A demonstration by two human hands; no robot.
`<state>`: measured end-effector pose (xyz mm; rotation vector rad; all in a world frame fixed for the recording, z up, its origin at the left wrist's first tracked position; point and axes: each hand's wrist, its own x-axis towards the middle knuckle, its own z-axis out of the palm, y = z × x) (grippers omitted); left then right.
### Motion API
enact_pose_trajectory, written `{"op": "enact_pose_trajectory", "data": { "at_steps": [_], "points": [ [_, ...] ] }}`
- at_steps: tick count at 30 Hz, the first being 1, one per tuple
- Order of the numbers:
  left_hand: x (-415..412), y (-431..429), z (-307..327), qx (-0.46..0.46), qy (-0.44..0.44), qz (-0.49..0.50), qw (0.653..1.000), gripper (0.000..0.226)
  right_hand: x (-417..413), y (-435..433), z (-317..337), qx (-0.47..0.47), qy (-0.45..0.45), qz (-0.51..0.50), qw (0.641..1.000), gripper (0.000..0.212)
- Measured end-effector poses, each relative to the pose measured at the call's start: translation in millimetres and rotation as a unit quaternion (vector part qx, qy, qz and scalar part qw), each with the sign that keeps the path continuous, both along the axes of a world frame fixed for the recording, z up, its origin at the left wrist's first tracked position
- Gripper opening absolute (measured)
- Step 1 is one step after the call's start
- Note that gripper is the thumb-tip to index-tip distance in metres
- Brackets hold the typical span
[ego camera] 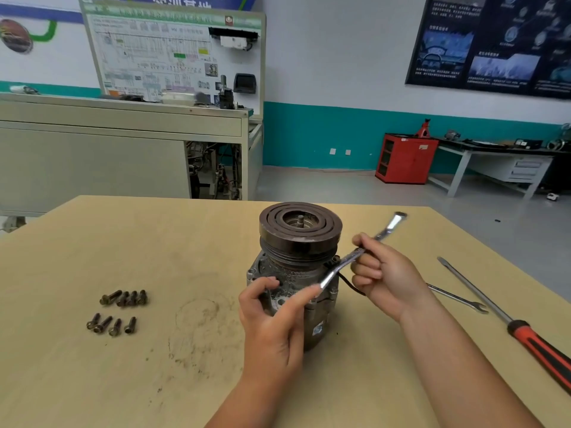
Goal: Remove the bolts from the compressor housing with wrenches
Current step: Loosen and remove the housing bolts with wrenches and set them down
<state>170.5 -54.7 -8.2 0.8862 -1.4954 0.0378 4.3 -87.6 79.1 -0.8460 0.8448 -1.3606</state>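
The compressor stands upright in the middle of the table, its dark grooved pulley on top and its grey housing below. My left hand grips the front left of the housing. My right hand holds a silver wrench by the middle of its shaft. The wrench slants from upper right down to the housing's front, where its lower end lies by my left fingertips. Several removed bolts lie in two rows on the table to the left.
A second wrench and a long screwdriver with a red and black handle lie on the wooden table to my right. Behind the table stand a training bench, a red cabinet and a workbench.
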Motion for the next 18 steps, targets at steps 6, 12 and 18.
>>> {"op": "enact_pose_trajectory", "data": {
  "at_steps": [6, 12, 18],
  "points": [
    [0.7, 1.5, 2.0, 0.039, 0.022, -0.01, 0.999, 0.035, -8.4, 72.9, -24.9, -0.143, -0.033, -0.131, 0.981, 0.032],
    [0.1, 1.5, 1.6, 0.043, 0.016, -0.005, 0.999, 0.031, 23.2, 114.3, -36.9, -0.185, 0.112, -0.138, 0.966, 0.063],
    [-0.5, 0.3, 1.1, 0.035, 0.002, 0.01, 0.999, 0.033, 25.3, 117.1, -41.8, -0.204, 0.282, -0.134, 0.928, 0.032]
  ]
}}
